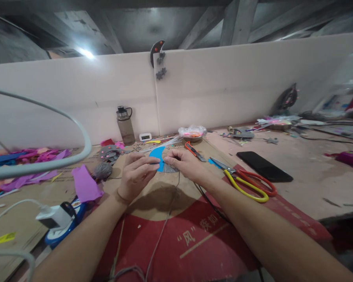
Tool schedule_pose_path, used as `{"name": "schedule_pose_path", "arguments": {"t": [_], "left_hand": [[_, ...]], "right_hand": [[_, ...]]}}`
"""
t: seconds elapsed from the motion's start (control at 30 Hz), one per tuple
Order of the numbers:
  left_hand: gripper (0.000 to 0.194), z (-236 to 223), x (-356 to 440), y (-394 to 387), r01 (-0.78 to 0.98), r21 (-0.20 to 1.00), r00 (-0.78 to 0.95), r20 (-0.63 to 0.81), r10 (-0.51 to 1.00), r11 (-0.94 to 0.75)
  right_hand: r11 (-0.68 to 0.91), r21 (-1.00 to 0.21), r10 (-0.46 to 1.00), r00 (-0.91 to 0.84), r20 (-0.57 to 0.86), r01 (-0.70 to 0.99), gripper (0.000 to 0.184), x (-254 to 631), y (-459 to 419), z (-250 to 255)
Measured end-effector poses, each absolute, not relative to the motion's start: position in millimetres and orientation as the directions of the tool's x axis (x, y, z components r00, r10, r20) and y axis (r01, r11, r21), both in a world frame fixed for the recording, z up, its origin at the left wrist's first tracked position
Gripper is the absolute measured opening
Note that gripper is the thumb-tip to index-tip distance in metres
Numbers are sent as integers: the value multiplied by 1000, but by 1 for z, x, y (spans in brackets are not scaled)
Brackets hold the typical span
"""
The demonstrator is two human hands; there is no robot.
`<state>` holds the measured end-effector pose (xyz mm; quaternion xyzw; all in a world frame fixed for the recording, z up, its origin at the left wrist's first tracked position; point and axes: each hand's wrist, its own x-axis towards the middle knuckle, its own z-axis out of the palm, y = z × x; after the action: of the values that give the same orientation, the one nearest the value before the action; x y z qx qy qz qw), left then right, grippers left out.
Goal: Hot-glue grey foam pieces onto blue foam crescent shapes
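A curved bright blue piece (pixel 157 153), flat like felt or card, is held up over the table in front of me. My left hand (pixel 138 172) grips its left side, fingers bent over it. At its inner edge, the thumb and forefinger of my right hand (pixel 184 162) are pinched together; what they pinch is hidden. A grey section (pixel 170 168) shows below the right fingertips, joined to or against the blue. From there a strand of grey yarn (pixel 164 231) runs down toward me. Right of my hands lie an orange utility knife (pixel 195 150) and scissors (pixel 247 180) with red and yellow handles.
A black phone (pixel 264 166) lies beyond the scissors. A bottle (pixel 125 127), a small white clock (pixel 145 137) and a bowl (pixel 192 138) stand along the partition (pixel 111 86). Purple felt (pixel 86 184), a yarn ball (pixel 102 171) and a charger (pixel 54 217) are left. A grey tube (pixel 85 137) arches there.
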<state>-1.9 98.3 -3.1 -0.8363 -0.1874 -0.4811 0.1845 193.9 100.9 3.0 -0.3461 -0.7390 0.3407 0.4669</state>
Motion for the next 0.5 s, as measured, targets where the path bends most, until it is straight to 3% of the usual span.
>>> {"name": "schedule_pose_path", "arguments": {"t": [0.27, 0.5], "left_hand": [[17, -2, 4, 94, 407, -55, 465, 872, 155, -912], [14, -7, 11, 88, 374, 98, 401, 880, 255, -922]], "right_hand": [[403, -909, 846, -421, 326, 107, 32, 196, 105, -2], [195, -979, 849, -491, 195, -52, 32, 195, 103, -4]]}}
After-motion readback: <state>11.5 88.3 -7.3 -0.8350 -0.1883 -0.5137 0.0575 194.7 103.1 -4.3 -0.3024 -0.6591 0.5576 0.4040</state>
